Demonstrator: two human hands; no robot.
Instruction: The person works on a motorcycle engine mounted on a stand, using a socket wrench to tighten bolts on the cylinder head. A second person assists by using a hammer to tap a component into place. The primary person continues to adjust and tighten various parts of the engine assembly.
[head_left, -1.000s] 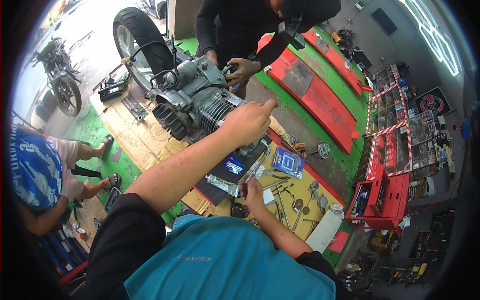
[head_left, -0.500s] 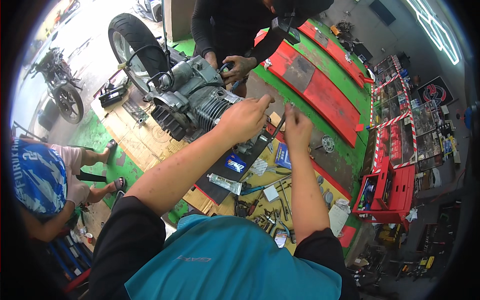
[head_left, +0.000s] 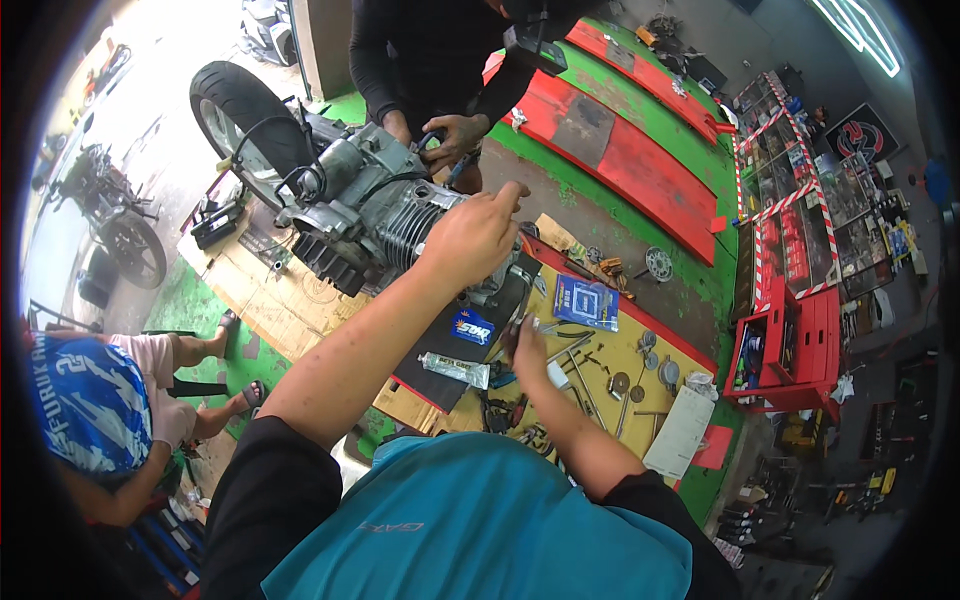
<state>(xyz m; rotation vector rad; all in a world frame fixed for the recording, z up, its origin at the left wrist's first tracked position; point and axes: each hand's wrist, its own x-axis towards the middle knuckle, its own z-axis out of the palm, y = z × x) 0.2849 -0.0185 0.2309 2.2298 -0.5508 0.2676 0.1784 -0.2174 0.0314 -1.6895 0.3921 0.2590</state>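
Observation:
My left hand [head_left: 470, 235] rests over the finned cylinder [head_left: 405, 225] of a motorcycle engine [head_left: 345, 185], fingers curled near its right end; what they hold, if anything, is hidden. My right hand [head_left: 532, 350] is lower, at the edge of the dark mat [head_left: 430, 385], closed on a slim metal tool that is hard to make out. Beside it are a squeezed tube [head_left: 455, 367], a blue packet [head_left: 586, 300] and assorted tools on the yellow board [head_left: 640, 350]. Across the engine, a co-worker's hands [head_left: 450, 135] grip something dark.
A wheel with tyre [head_left: 230, 115] adjoins the engine. Red ramps [head_left: 640, 170] lie beyond the bench, with a red tool cabinet [head_left: 785, 350] at right. A seated person [head_left: 100, 400] in blue is at lower left; a motorcycle [head_left: 120, 230] stands outside.
My right hand rose beside my left with a long tool half a second ago and has since dropped back toward the mat. My left hand stays over the engine. The view has shifted slightly.

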